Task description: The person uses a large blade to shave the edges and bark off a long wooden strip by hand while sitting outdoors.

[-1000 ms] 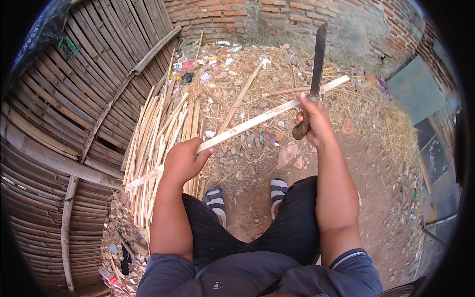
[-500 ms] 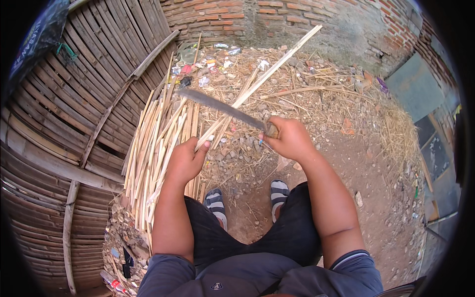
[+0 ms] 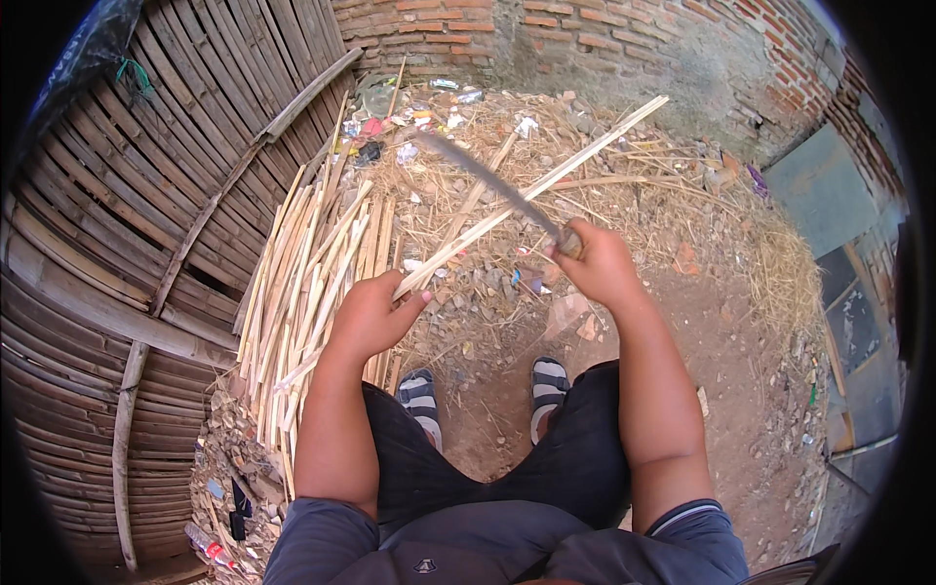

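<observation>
My left hand [image 3: 375, 314] is closed around the near end of a long, pale bamboo strip [image 3: 565, 168], which slants away to the far right. Its far end looks divided into two or more lengths. In my right hand [image 3: 597, 261] is the handle of a machete [image 3: 492, 180]. The dark blade points to the far left and crosses over the strip; whether it touches the strip I cannot tell. Left of my left hand lies a pile of split bamboo strips [image 3: 283, 292], running away from me along the ground.
A bamboo-slat wall [image 3: 117, 224] stands close on the left, and a brick wall [image 3: 585, 39] closes off the far side. Litter and straw cover the rubble ground [image 3: 468, 322]. Dry straw [image 3: 780, 258] is heaped at right, near grey panels [image 3: 819, 190]. My sandalled feet [image 3: 421, 400] are below my hands.
The bamboo strip has swung to the right and its far end is lower. My right hand has moved slightly right and away, and the machete blade has turned to point farther forward.
</observation>
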`<action>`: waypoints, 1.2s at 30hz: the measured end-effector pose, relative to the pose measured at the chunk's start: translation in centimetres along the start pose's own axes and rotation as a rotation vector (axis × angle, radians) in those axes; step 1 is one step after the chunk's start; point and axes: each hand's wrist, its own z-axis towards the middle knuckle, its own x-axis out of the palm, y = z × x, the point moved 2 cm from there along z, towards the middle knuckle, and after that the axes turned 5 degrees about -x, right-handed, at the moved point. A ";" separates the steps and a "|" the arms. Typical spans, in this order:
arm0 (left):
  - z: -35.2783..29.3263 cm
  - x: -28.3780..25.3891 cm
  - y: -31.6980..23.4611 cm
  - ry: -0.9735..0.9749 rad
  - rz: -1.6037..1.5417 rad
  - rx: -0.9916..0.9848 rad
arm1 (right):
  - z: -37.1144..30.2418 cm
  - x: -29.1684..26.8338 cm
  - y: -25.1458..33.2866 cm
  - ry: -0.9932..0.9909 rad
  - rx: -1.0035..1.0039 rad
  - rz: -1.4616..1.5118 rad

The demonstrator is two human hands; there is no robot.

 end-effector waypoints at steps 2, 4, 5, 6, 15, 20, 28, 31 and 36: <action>0.0 0.2 -0.3 0.037 -0.034 0.000 | -0.5 1.4 1.2 0.099 -0.132 -0.125; -0.1 0.2 -0.5 0.058 -0.032 0.018 | -1.3 1.9 2.6 0.188 -0.232 -0.210; -0.1 0.1 -0.4 0.075 -0.018 0.014 | -1.3 1.8 2.8 0.201 -0.242 -0.224; -0.1 -0.1 -0.2 0.093 -0.004 0.009 | -1.0 1.6 2.5 0.179 -0.199 -0.168; 0.0 -0.2 -0.4 0.076 -0.017 0.018 | 0.2 -0.8 -2.3 -0.094 0.029 -0.023; 0.1 0.2 -0.2 0.008 -0.023 0.050 | -1.2 1.5 2.0 0.081 -0.258 -0.184; 0.0 -1.2 0.0 -0.079 0.131 0.005 | 0.8 -1.1 -4.4 -0.151 0.128 -0.049; 0.1 -1.0 -0.1 -0.087 0.105 0.021 | 0.3 -1.3 -4.2 -0.163 0.109 -0.054; 0.2 -0.2 -0.4 -0.087 0.094 0.013 | -0.8 0.9 0.8 0.062 -0.111 -0.194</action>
